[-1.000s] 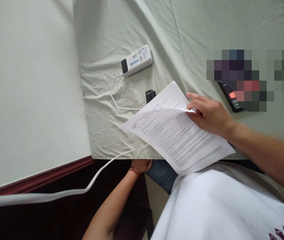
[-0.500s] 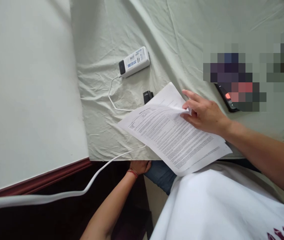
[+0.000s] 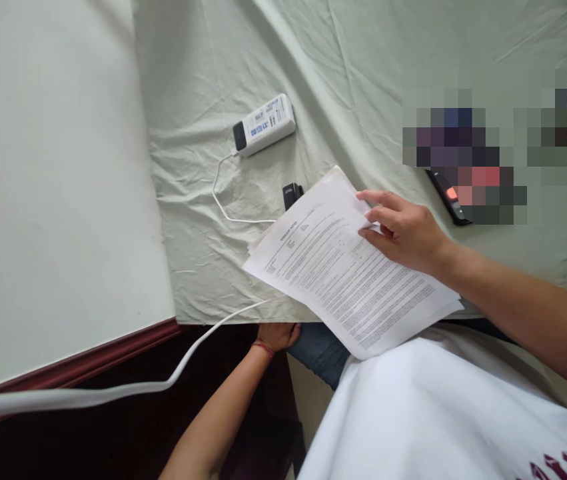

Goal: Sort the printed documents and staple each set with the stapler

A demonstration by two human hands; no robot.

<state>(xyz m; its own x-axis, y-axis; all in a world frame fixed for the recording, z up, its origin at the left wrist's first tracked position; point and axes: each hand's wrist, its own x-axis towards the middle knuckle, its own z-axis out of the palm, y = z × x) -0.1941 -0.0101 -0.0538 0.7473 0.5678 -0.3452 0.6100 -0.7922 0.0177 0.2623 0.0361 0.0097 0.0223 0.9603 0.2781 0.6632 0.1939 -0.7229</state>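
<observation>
Printed paper sheets (image 3: 348,280) lie in a loose stack at the front edge of the cloth, their lower corner hanging over it. My right hand (image 3: 403,230) is at the stack's upper right edge, thumb and fingertips closed on the paper. Below the table edge, beside my knee, rests my left hand (image 3: 279,335), a red string round its wrist. Its fingers are curled and partly hidden, so I cannot see whether it holds anything.
A white power bank (image 3: 266,125) with a cable lies on the green cloth (image 3: 203,60). Beside the sheets is a small black object (image 3: 292,196). A phone (image 3: 448,200), partly blurred out, lies at the right. A thick white cable (image 3: 183,367) crosses the lower left.
The top sheet, lifted and curled before, now lies flatter over the stack, its left corner shifted slightly. My right hand's fingers have drawn a little closer together. My left hand has stayed in place.
</observation>
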